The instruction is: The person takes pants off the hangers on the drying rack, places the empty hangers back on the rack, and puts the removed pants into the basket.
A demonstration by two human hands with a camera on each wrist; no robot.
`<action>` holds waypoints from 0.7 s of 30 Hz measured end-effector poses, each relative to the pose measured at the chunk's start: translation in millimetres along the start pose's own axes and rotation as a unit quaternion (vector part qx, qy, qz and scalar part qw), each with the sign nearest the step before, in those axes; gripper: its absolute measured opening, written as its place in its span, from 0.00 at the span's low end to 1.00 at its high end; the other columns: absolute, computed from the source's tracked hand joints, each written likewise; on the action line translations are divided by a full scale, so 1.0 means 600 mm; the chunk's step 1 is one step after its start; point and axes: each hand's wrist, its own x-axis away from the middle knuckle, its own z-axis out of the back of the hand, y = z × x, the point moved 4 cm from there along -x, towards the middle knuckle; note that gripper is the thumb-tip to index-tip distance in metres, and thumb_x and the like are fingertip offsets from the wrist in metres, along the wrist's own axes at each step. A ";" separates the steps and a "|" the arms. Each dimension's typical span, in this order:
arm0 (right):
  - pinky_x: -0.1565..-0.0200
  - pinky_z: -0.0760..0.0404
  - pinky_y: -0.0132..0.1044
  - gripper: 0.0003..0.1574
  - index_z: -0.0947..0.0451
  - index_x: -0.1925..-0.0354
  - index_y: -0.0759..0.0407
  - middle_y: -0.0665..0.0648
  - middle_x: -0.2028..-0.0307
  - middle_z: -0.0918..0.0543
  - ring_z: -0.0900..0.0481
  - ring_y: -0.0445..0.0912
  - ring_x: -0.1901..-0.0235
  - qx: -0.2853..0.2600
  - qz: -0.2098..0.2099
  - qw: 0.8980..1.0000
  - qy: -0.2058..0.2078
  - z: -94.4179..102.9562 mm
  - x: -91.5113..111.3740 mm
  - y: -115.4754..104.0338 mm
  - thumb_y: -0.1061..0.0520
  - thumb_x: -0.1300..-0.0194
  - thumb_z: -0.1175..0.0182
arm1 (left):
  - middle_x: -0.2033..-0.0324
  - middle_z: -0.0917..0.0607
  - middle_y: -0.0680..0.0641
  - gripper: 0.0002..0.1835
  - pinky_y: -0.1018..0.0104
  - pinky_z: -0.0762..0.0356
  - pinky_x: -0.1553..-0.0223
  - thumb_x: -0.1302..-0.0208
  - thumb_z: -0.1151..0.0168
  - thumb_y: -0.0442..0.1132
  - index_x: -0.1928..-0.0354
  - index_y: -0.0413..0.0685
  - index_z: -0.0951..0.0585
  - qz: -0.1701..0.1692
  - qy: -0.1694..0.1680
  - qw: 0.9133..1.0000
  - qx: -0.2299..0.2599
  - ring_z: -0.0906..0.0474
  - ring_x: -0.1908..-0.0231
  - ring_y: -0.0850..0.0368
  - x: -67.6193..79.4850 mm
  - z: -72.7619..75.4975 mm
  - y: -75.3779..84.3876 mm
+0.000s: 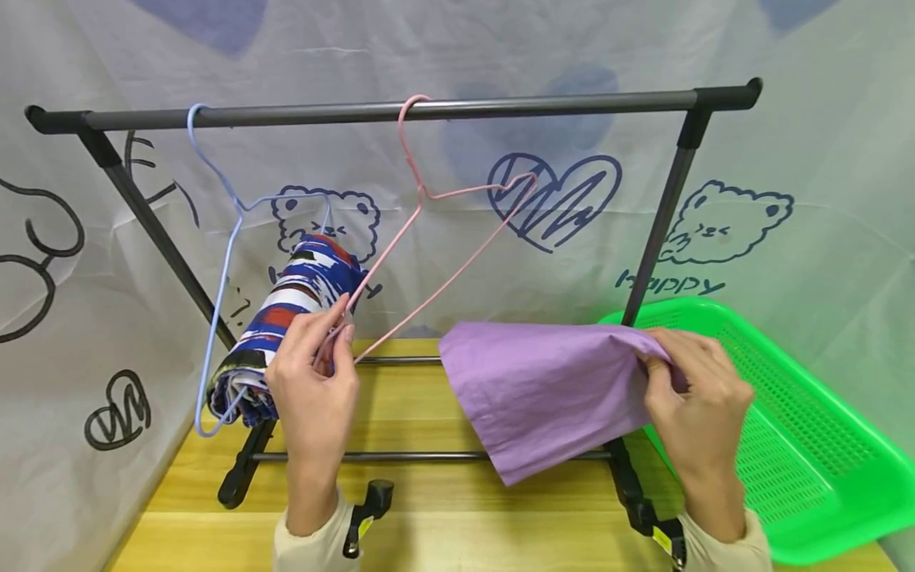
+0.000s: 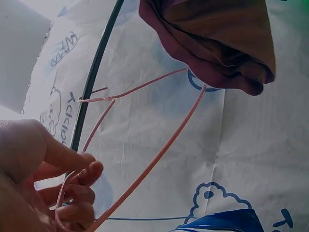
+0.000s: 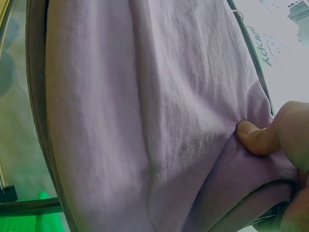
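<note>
Left hand pinches pink hanger, apparently steadying it below the rack's top edge; right hand grips purple cloth, seemingly keeping it raised.

Just left of the left fingers I have a blue hanger, with a blue, red and white patterned cloth draped on it. It hooks over a dark rack whose top rail runs above the fingers of both hands. Out to the right of the right fingers, I make out a green basket with a perforated bottom. Below all the fingers lies a wooden tabletop; beyond them I see a pale sheet marked with hearts and bears.
</note>
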 end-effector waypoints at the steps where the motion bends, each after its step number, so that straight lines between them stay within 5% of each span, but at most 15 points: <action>1: 0.45 0.30 0.21 0.14 0.12 0.58 0.71 0.67 0.62 0.11 0.16 0.63 0.59 0.000 0.000 1.000 -0.001 -0.001 0.000 -0.001 0.75 0.44 0.35 | 0.61 0.14 0.42 0.18 0.79 0.32 0.71 0.35 0.34 0.24 0.45 0.43 0.12 0.001 -0.001 1.000 -0.005 0.26 0.70 0.57 0.000 0.002 0.002; 6: 0.46 0.31 0.20 0.14 0.12 0.59 0.71 0.67 0.62 0.11 0.17 0.63 0.60 0.001 0.000 1.000 -0.007 -0.004 0.001 -0.005 0.76 0.45 0.35 | 0.49 0.17 0.40 0.23 0.63 0.31 0.53 0.38 0.31 0.24 0.41 0.46 0.14 -0.015 0.015 0.999 -0.032 0.25 0.52 0.45 0.004 0.011 0.018; 9: 0.47 0.31 0.19 0.14 0.12 0.59 0.71 0.67 0.63 0.11 0.17 0.63 0.60 0.003 0.002 1.000 -0.011 -0.005 0.002 -0.006 0.76 0.45 0.35 | 0.41 0.19 0.40 0.24 0.53 0.33 0.43 0.40 0.30 0.25 0.41 0.45 0.15 -0.057 0.028 0.998 -0.029 0.29 0.41 0.41 0.008 0.014 0.036; 13: 0.46 0.32 0.19 0.13 0.12 0.59 0.71 0.67 0.63 0.11 0.17 0.62 0.61 0.004 0.001 1.000 -0.017 -0.007 0.004 -0.007 0.75 0.45 0.34 | 0.42 0.18 0.37 0.20 0.50 0.31 0.36 0.39 0.31 0.26 0.43 0.39 0.15 -0.136 0.020 0.990 0.026 0.27 0.39 0.39 0.015 0.006 0.064; 17: 0.46 0.31 0.20 0.13 0.12 0.59 0.70 0.66 0.62 0.11 0.17 0.62 0.61 -0.002 0.004 1.000 -0.025 -0.011 0.005 -0.010 0.73 0.44 0.34 | 0.46 0.16 0.35 0.17 0.52 0.29 0.35 0.36 0.33 0.30 0.45 0.35 0.15 -0.199 -0.038 0.976 0.076 0.23 0.42 0.37 0.026 -0.017 0.083; 21: 0.47 0.30 0.21 0.11 0.11 0.61 0.68 0.64 0.63 0.11 0.16 0.60 0.62 -0.005 0.011 0.999 -0.031 -0.016 0.006 -0.013 0.70 0.43 0.35 | 0.44 0.17 0.40 0.22 0.56 0.27 0.37 0.38 0.30 0.30 0.41 0.39 0.17 -0.203 -0.135 0.964 0.104 0.22 0.42 0.42 0.042 -0.051 0.080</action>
